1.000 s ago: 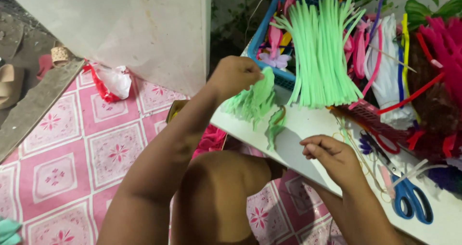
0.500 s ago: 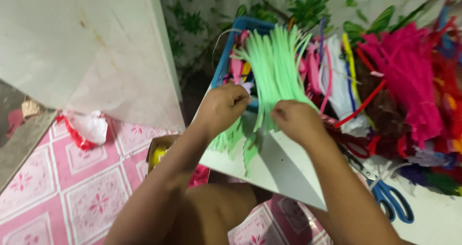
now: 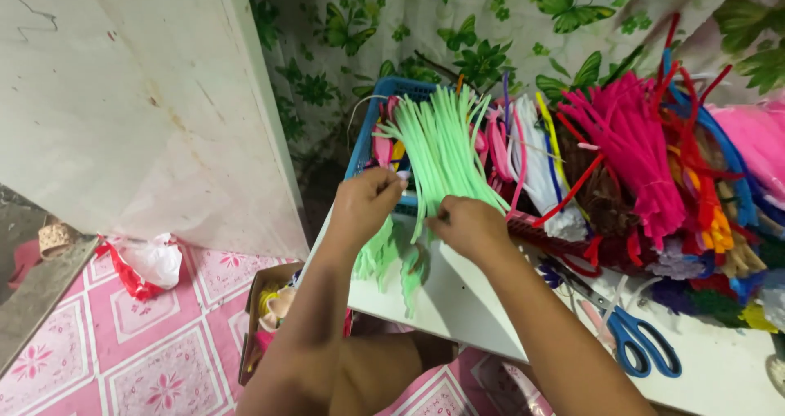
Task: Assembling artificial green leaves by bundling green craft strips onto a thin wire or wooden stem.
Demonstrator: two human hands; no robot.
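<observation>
Left hand [image 3: 365, 202] and right hand [image 3: 466, 222] are both closed, pinching light green pipe cleaners [image 3: 446, 150] fanned from the blue basket [image 3: 362, 138] at the table's [image 3: 458, 301] left edge. Separate stems singly; keep the bundle aligned.

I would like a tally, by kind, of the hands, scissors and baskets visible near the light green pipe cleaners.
Hands: 2, left hand and right hand, both at the light green pipe cleaners
Scissors, blue-handled: 1
Blue basket: 1
Total: 4
</observation>
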